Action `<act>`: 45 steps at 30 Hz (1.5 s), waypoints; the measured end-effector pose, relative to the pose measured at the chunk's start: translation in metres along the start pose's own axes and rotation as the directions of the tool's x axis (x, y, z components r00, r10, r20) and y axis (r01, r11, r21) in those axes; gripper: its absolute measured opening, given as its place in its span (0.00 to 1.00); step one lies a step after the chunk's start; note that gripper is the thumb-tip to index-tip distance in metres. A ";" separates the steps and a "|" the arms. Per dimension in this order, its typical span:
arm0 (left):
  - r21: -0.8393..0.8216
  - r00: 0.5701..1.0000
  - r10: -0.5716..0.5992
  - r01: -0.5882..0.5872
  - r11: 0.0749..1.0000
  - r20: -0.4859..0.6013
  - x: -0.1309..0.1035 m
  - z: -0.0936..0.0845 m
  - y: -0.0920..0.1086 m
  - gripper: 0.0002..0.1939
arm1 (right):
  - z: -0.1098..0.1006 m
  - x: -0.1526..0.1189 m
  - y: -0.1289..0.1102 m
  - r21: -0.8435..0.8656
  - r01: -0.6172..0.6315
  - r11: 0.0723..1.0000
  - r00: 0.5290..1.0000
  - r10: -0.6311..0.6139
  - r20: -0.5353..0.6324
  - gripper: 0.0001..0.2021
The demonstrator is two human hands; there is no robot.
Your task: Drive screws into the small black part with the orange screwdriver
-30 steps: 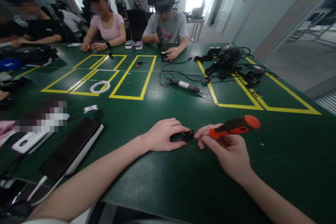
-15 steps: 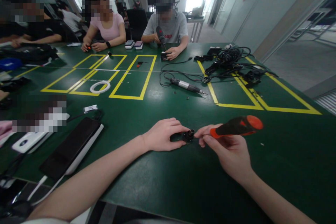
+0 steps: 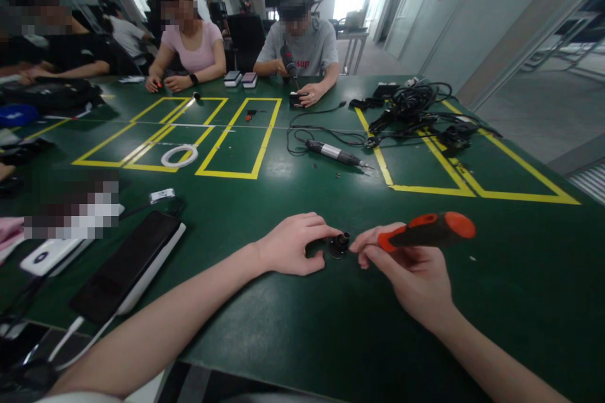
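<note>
Likely light and rigid, black part is best held low; left grip spread, screwdriver pinched by right grip.

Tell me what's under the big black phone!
A white slab: its edge peeks out along one side. The black phone covers the rest, so that's hidden.

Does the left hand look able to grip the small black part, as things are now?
Probably yes: the left hand is beside the small black part, forefinger and thumb spread, with nothing visible between. The right hand, holding the orange-and-black tool, is opposite.
</note>
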State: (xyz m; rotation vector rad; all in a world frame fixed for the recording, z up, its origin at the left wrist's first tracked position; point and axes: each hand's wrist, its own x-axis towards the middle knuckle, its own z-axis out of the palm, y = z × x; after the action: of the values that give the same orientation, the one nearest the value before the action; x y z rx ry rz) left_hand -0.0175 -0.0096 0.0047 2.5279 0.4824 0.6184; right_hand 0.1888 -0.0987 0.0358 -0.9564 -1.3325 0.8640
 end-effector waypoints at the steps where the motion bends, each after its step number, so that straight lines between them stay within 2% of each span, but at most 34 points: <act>1: 0.007 1.000 -0.004 0.003 1.000 0.006 0.000 0.000 0.000 0.25 | 0.000 0.000 0.000 -0.014 -0.001 1.000 1.000 0.001 -0.009 0.09; 5: 0.050 0.999 -0.022 0.020 0.999 0.037 -0.001 0.000 -0.001 0.27 | -0.002 0.001 0.001 -0.033 -0.009 0.999 1.000 0.008 -0.008 0.07; 11: 0.066 0.997 -0.045 0.041 0.997 0.066 -0.001 0.000 -0.001 0.29 | -0.001 0.002 -0.002 -0.005 0.022 1.000 1.000 -0.022 0.012 0.10; 22: -0.038 0.995 -0.073 0.076 0.996 0.072 0.000 -0.002 0.000 0.28 | -0.002 0.002 -0.004 -0.072 0.012 0.997 1.000 -0.012 0.010 0.13; 27: -0.050 0.995 -0.071 0.075 0.996 0.068 0.001 -0.002 0.000 0.27 | -0.001 0.001 -0.004 -0.023 0.014 1.000 1.000 -0.014 0.025 0.12; 36: -0.078 0.993 -0.102 0.107 0.991 0.066 0.000 -0.003 -0.003 0.28 | -0.001 0.002 0.001 -0.059 -0.005 0.998 0.998 0.001 -0.070 0.11; 41: -0.153 0.985 -0.157 0.166 0.974 0.070 0.000 -0.003 -0.004 0.30 | -0.004 0.004 -0.006 -0.102 -0.016 0.995 0.999 0.011 -0.048 0.07; 45: -0.238 0.976 -0.200 0.214 0.948 0.081 0.001 -0.004 -0.003 0.34 | -0.005 0.004 -0.008 -0.099 -0.021 0.995 1.000 0.021 0.001 0.08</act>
State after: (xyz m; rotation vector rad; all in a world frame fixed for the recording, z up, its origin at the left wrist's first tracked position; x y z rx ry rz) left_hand -0.0190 -0.0052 0.0062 2.2194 0.6034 0.4941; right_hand 0.1939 -0.0983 0.0450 -1.0483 -1.3797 0.8214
